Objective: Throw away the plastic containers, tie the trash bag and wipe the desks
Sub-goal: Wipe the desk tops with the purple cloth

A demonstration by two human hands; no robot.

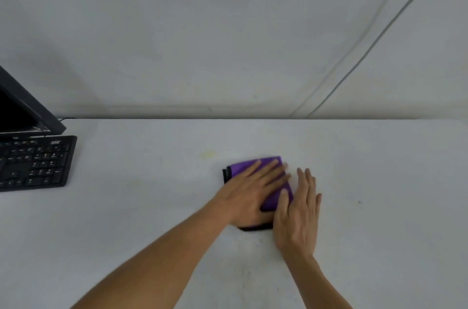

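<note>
A folded purple cloth (274, 198) with a black edge lies flat on the white desk (152, 207), a little right of centre. My left hand (253, 189) presses flat on the cloth with its fingers straight and spread. My right hand (298, 212) lies flat beside it, thumb on the cloth's right edge and fingers straight on the desk. A faint yellowish stain (208, 154) marks the desk just left of and behind the cloth. No plastic containers or trash bag are in view.
A black keyboard (35, 163) sits at the desk's left edge, with a black monitor (22, 108) tilted behind it. A pale wall (228, 42) rises straight behind the desk's far edge, with thin cables (374, 42) running diagonally down it on the right.
</note>
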